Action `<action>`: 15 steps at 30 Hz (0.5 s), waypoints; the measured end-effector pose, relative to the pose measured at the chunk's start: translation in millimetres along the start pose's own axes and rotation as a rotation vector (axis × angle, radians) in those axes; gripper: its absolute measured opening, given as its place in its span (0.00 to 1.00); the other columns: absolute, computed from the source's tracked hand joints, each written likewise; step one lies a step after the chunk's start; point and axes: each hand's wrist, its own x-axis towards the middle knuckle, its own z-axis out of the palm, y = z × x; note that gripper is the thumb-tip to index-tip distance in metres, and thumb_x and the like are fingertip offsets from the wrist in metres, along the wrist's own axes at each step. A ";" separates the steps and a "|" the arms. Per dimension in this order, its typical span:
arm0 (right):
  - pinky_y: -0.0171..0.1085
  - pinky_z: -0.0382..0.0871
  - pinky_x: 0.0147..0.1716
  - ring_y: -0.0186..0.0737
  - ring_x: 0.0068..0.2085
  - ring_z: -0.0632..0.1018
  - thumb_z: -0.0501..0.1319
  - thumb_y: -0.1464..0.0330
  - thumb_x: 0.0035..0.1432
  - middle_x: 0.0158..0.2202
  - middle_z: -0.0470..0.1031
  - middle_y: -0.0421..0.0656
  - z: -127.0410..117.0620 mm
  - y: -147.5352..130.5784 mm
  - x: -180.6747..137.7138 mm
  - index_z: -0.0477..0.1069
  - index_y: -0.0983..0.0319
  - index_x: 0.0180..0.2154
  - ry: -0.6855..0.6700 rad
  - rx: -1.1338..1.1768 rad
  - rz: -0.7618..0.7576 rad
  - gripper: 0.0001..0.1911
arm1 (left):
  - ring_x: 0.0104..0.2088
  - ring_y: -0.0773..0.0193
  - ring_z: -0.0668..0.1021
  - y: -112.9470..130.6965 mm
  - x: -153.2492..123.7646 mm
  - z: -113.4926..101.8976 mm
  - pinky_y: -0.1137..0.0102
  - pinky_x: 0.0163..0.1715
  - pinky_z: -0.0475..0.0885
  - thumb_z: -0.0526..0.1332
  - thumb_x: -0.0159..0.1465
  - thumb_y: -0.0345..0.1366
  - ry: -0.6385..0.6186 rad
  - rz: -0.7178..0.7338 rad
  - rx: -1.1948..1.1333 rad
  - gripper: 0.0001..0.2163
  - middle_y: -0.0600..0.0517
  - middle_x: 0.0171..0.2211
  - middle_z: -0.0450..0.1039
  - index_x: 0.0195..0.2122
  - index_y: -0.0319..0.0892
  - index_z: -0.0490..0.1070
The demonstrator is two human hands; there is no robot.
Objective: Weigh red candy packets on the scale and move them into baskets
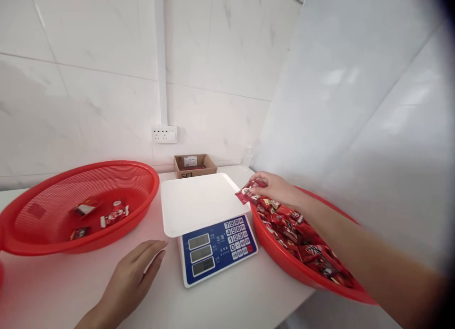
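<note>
My right hand (273,186) pinches a small red packet (244,194) above the far rim of the right-hand red basket (280,263). Many similar red packets (295,229) fill that basket, and my forearm hides part of them. A digital scale (222,253) with a bare white pan (199,201) stands between my hands, close to the basket. Over the table just left of the scale's display, my left hand (131,277) holds nothing; its fingers are stretched out and the thumb is apart from them.
Another red mesh basket (138,210) on the left contains several packets (115,214). Behind the scale, a small cardboard box (197,171) stands near the tiled wall, below a socket (164,134). A pale panel (355,106) rises on the right. The white table (220,305) ends at front right.
</note>
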 end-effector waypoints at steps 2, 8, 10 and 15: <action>0.34 0.67 0.32 0.36 0.35 0.75 0.63 0.68 0.47 0.34 0.76 0.40 28.5 -9.8 15.5 0.66 0.59 0.37 -0.063 0.126 -0.019 0.13 | 0.35 0.67 0.78 1.5 0.9 -1.6 0.77 0.35 0.73 0.52 0.65 0.35 0.004 -0.006 0.001 0.09 0.50 0.36 0.76 0.41 0.43 0.70; 0.30 0.60 0.22 0.33 0.31 0.73 0.62 0.69 0.48 0.33 0.74 0.41 71.3 -18.4 44.2 0.66 0.61 0.38 -0.067 0.192 -0.013 0.14 | 0.35 0.66 0.78 0.2 -2.2 -4.3 0.76 0.35 0.73 0.51 0.65 0.35 -0.027 -0.079 -0.006 0.10 0.49 0.36 0.76 0.41 0.43 0.71; 0.31 0.60 0.22 0.34 0.32 0.73 0.62 0.68 0.48 0.33 0.75 0.42 73.1 -16.2 44.4 0.66 0.61 0.38 -0.091 0.167 0.003 0.13 | 0.36 0.66 0.78 -0.6 -3.4 -3.6 0.76 0.35 0.73 0.51 0.65 0.35 -0.045 -0.093 -0.009 0.10 0.49 0.37 0.76 0.42 0.43 0.71; 0.35 0.67 0.30 0.40 0.37 0.76 0.60 0.65 0.52 0.39 0.76 0.46 77.0 -13.7 35.7 0.68 0.62 0.40 -0.232 0.038 -0.020 0.13 | 0.37 0.66 0.78 -1.7 -5.2 -0.5 0.76 0.36 0.73 0.51 0.65 0.36 -0.063 -0.102 -0.015 0.11 0.49 0.37 0.76 0.42 0.44 0.71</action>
